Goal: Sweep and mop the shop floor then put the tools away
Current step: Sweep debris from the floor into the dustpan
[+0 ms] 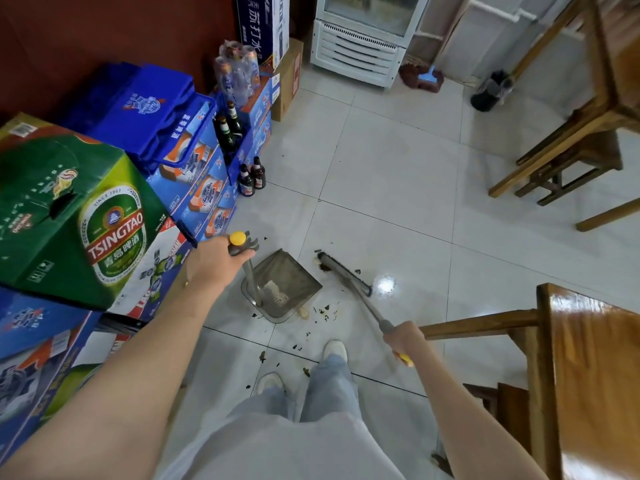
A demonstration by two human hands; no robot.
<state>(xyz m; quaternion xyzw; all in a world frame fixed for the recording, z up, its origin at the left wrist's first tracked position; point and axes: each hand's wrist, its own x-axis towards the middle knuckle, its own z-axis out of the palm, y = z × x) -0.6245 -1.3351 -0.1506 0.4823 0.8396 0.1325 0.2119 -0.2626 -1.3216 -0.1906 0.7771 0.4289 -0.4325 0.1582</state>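
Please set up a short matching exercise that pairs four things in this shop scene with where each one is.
Things:
1. dustpan
2. broom
3. two brown bottles
4. black bin

Places:
A. standing on the floor beside the blue beer cartons
B. on the tiles, its handle gripped by the left hand
C. far off, near the white cooler
D. head on the tiles to the right of the dustpan, handle in the right hand

Pairs: 1-B, 2-D, 3-A, 4-C
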